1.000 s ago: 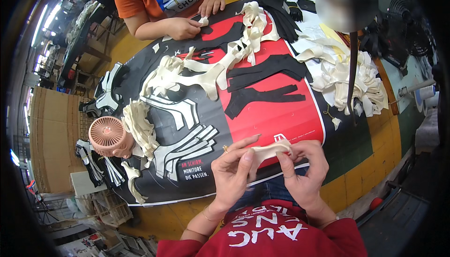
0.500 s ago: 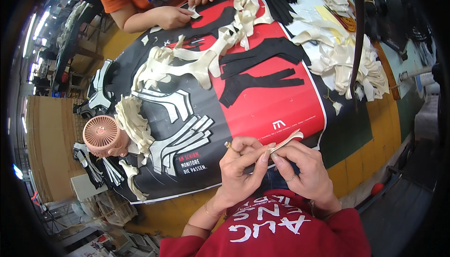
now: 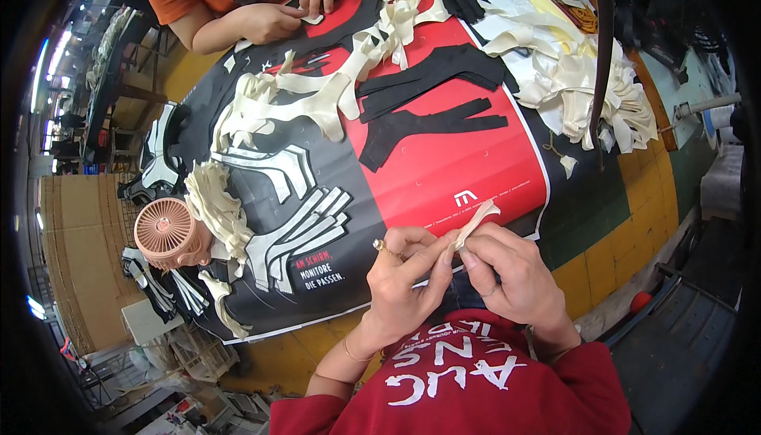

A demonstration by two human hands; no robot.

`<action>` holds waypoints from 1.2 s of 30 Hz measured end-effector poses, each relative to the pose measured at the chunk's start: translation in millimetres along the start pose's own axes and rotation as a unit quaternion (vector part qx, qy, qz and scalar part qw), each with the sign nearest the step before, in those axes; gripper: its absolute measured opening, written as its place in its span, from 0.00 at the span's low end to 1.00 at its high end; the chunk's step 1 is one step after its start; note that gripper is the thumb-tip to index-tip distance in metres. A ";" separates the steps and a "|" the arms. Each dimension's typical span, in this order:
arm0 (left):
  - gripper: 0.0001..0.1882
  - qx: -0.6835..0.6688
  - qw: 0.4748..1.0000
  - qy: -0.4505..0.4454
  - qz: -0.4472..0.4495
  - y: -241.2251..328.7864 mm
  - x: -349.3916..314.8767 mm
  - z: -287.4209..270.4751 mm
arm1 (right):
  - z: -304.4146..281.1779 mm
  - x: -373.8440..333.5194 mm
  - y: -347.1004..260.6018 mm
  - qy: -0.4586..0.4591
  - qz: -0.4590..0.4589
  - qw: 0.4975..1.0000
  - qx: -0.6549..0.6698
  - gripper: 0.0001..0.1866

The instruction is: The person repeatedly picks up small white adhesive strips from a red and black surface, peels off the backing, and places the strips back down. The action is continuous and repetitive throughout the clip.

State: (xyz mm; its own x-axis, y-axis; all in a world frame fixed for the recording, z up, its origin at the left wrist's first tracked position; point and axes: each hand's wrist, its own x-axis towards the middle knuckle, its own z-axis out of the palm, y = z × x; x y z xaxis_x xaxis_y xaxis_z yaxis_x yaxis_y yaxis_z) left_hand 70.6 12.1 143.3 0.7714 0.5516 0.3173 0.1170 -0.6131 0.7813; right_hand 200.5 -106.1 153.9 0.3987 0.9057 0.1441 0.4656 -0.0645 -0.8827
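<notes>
Close to the red shirt (image 3: 464,371), the left hand (image 3: 406,280) and right hand (image 3: 511,276) pinch a cream fabric piece (image 3: 482,215) between thumbs and fingers. Its free end juts out past the fingertips, toward the printed mat (image 3: 444,185); the gripped part looks folded, though fingers mostly hide it.

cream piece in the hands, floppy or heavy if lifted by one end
Probably pliable: the cream piece looks folded between the fingers. Likely light, since just a few fingers pinch it. Perhaps not wholly limp, as its free end juts out nearly straight.
</notes>
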 end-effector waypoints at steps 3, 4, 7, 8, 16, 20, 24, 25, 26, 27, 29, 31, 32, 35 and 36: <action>0.14 -0.018 1.000 0.008 -0.012 -0.4 -0.8 1.3 | 1.0 1.2 0.6 0.005 -0.005 1.000 -0.002 0.05; 0.14 -0.024 1.000 0.007 -0.013 -0.6 -0.9 1.2 | 1.0 1.8 0.7 0.009 -0.013 1.000 -0.007 0.04; 0.14 -0.044 0.999 0.003 -0.015 -1.7 -0.7 1.1 | -1.2 3.2 1.2 0.012 -0.023 0.999 -0.021 0.05; 0.14 -0.051 0.999 -0.001 -0.015 -2.5 -0.3 1.0 | -3.2 3.0 1.4 0.005 -0.016 1.000 -0.025 0.06; 0.06 -0.358 0.902 -0.022 -0.242 -6.0 -6.1 -9.4 | -3.0 5.9 10.8 0.008 -0.072 0.997 0.017 0.07; 0.06 -0.322 0.916 0.006 -0.240 -17.1 -4.2 -17.4 | -2.3 5.6 6.9 0.048 -0.066 0.995 0.065 0.15; 0.07 -0.310 0.920 -0.037 -0.235 -19.3 -5.5 -21.4 | 1.0 8.7 6.5 0.104 -0.112 0.983 -0.097 0.27; 0.07 -0.298 0.927 -0.049 -0.221 -18.9 -5.5 -21.4 | 1.2 8.5 6.9 0.103 -0.107 0.977 -0.151 0.28; 0.07 -0.286 0.934 -0.060 -0.207 -18.0 -5.6 -21.0 | 4.2 8.7 7.7 0.113 -0.112 0.974 -0.163 0.26; 0.07 -0.281 0.937 -0.071 -0.197 -17.0 -5.5 -20.4 | 4.6 8.3 8.8 0.120 -0.139 0.966 -0.180 0.25; 0.06 -0.290 0.931 -0.059 -0.213 -15.0 -5.3 -19.0 | 3.6 7.9 11.5 0.116 -0.192 0.949 -0.220 0.22; 0.06 -0.317 0.910 -0.036 -0.265 -13.9 -6.7 -21.2 | 2.7 4.6 9.9 0.123 -0.197 0.956 -0.180 0.18; 0.07 -0.265 0.935 -0.029 -0.236 -20.6 -3.2 -25.0 | 1.0 3.4 9.4 0.115 -0.204 0.960 -0.156 0.17; 0.09 -0.187 0.945 0.056 -0.262 -38.1 0.4 -54.1 | -3.3 1.6 7.1 0.101 -0.205 0.971 -0.074 0.10; 0.10 -0.127 0.952 0.093 -0.264 -46.3 3.1 -70.1 | -5.9 1.4 6.4 0.099 -0.200 0.974 -0.041 0.10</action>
State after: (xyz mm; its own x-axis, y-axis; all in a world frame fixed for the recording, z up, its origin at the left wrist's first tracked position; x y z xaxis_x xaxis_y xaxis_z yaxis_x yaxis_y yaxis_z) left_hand 23.7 81.8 145.8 0.5208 0.8494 -0.0852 0.2843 -0.0785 0.9555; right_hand 208.7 -107.6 151.1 0.3122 0.7674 0.5600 0.6737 0.2368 -0.7000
